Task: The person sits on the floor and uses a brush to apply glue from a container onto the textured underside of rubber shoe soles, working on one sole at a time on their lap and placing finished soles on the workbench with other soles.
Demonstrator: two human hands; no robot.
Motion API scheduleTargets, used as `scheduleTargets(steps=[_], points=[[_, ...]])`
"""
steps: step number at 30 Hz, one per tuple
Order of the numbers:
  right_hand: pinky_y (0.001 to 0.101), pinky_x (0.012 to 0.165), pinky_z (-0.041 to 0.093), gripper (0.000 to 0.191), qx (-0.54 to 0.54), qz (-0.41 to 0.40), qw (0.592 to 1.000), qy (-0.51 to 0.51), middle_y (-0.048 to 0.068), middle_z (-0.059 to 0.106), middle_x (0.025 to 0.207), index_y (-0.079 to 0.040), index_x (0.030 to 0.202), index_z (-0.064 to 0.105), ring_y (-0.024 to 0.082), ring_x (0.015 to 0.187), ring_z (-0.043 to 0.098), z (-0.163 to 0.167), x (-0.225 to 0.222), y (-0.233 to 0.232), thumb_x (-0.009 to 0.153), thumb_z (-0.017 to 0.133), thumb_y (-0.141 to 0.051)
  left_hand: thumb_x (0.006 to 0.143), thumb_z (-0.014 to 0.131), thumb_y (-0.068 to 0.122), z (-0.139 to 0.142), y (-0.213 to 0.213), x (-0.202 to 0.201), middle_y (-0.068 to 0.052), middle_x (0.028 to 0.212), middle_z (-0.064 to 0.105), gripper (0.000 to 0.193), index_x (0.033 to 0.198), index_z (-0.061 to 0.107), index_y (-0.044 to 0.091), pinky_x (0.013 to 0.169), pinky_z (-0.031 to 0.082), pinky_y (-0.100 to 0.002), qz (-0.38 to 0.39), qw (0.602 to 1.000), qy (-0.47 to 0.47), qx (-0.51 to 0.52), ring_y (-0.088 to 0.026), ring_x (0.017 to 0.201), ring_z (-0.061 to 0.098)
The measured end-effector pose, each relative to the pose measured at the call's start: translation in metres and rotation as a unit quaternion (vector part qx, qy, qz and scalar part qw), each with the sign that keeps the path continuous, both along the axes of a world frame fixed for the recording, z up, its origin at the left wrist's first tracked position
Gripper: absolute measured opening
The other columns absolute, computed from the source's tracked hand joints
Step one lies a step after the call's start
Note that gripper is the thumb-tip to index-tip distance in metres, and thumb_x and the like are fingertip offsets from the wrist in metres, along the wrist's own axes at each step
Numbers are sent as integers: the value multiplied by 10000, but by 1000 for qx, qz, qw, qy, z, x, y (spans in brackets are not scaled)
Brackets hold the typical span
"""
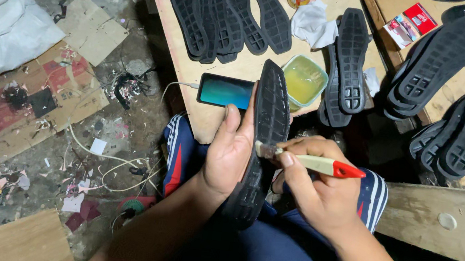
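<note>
Fingers of left hand [230, 156] clamp black sole [263, 139]; right hand [318, 194] pinches brush [312, 163].

Head view — steeply downward, seemingly close

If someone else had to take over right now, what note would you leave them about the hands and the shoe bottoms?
Left hand: grips a black shoe sole on edge over the lap.
Right hand: holds a small brush, bristles on the sole's rim.
Tub of yellowish glue sits open on the wooden table, beside a phone.
Done: cannot tell how much is coated.
Left: more soles lie piled on the table.
</note>
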State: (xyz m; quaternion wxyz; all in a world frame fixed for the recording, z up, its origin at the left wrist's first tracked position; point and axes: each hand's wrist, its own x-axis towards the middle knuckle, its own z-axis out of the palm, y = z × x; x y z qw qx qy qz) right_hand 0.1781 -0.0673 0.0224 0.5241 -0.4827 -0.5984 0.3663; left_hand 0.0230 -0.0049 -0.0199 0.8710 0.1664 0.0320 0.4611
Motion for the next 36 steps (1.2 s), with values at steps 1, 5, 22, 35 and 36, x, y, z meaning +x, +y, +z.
scheduleTargets(steps=[1,5,22,35,36], points=[[275,717,573,86,-2,-1,1000,-28,97,742,992,2,1072,609,125,757,703,-1,-1,-4,1002,650,-27,1105,303,624,0,1,0,-32,1671,352,808,1758,83,201,1287,289,-400,4,1000,10,0,-206,1519,361],[339,926,570,119,74,27,995,-62,130,704,1113,0,1101,621,223,1017,711,-2,-8,-19,995,673,-4,1076,289,640,-3,6,-3,11,1713,244,745,1712,69,320,1217,300,-615,-42,999,-30,-10,-233,1527,322],[316,881,593,177,67,43,991,-103,185,731,1133,16,1074,625,235,1008,740,26,12,-7,921,711,35,1069,297,681,12,-13,-11,-36,1717,283,848,1749,92,218,1285,293,-405,-119,991,-46,-50,-209,1537,338],[291,983,557,120,77,-63,995,11,177,704,1194,57,1161,575,176,1083,688,17,39,16,1058,636,68,1002,369,790,-3,-13,-30,-64,1725,182,945,1756,-31,383,1115,294,-787,-255,963,-76,-41,-277,1529,298],[290,1001,557,111,86,-73,993,18,176,702,1185,56,1161,569,179,1097,693,19,38,15,1072,634,68,996,376,792,-2,-14,-31,-76,1736,179,945,1749,-32,392,1104,296,-783,-253,963,-81,-42,-282,1539,295]])
